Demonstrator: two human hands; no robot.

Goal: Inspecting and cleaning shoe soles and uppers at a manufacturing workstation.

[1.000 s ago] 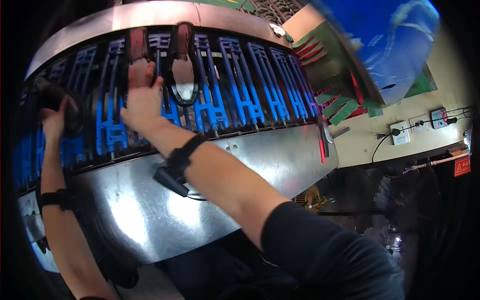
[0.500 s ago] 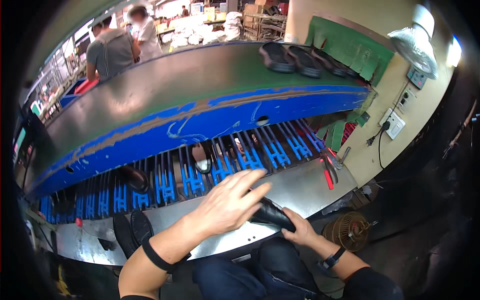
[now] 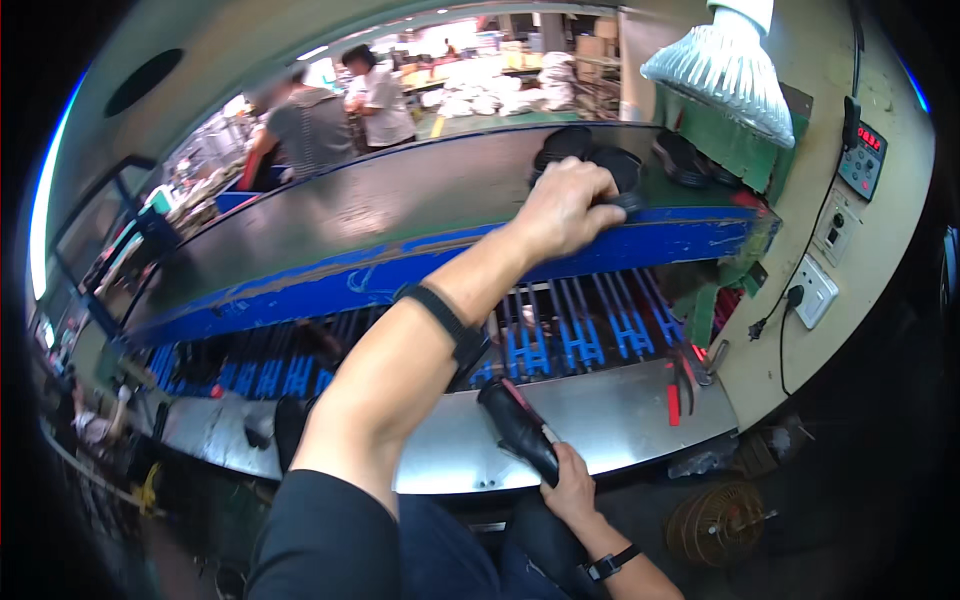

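Note:
My left hand (image 3: 568, 207) reaches far across to the upper belt, its fingers and thumb closed on the edge of a black shoe sole (image 3: 622, 168). Beside it, another black sole (image 3: 562, 143) lies partly behind the hand. Down by the metal bench, my right hand (image 3: 572, 490) grips one end of a black shoe (image 3: 518, 428). That shoe tilts over the bench with its far end pointing up and left, and a reddish strip shows along its edge.
More soles (image 3: 682, 158) lie on the belt (image 3: 400, 185). Blue slotted racks (image 3: 525, 345) run below it. Red-handled pliers (image 3: 674, 395) rest at the bench's right end (image 3: 620, 420). A lamp (image 3: 725, 75) hangs at upper right. A wire basket (image 3: 715, 525) stands below. Two people work beyond.
My left hand has left the shoe and moved up and away to the soles on the belt, closing on one. The shoe, still in my right hand, has turned more upright in view.

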